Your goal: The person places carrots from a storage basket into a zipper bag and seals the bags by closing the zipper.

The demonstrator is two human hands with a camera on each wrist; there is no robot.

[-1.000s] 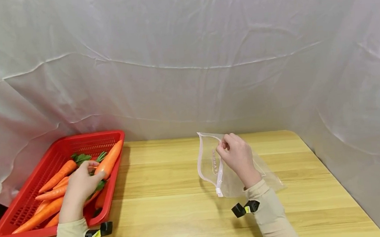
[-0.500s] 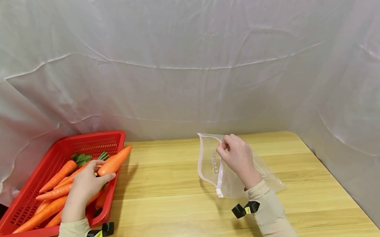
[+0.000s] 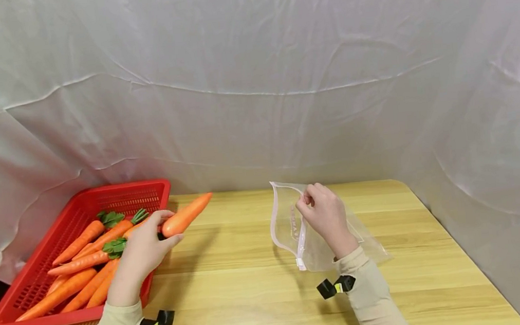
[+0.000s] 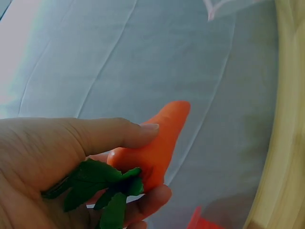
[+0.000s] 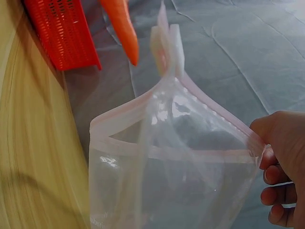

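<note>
An orange carrot (image 3: 188, 215) is gripped near its thick end by my left hand (image 3: 144, 250), just past the right rim of the red basket (image 3: 4, 308). Its tip points right and away from me. In the left wrist view, thumb and fingers close around the carrot (image 4: 162, 143), with green leaves (image 4: 112, 186) hanging over the palm. My right hand (image 3: 327, 216) pinches the upper edge of a clear zip bag (image 3: 289, 227) with a pink-edged mouth. The bag's mouth gapes toward the left; in the right wrist view the bag (image 5: 186, 191) hangs from thumb and fingertips.
Several more carrots (image 3: 62, 293) with green tops lie in the basket on the left of the wooden table (image 3: 234, 288). A pale cloth (image 3: 256, 121) hangs behind and along the right side. The bag's slider (image 3: 300, 263) sits at its near corner.
My left hand has lifted the carrot up and carried it rightward over the basket's rim, uncovering the other carrots. My right hand and the bag have stayed in place.
</note>
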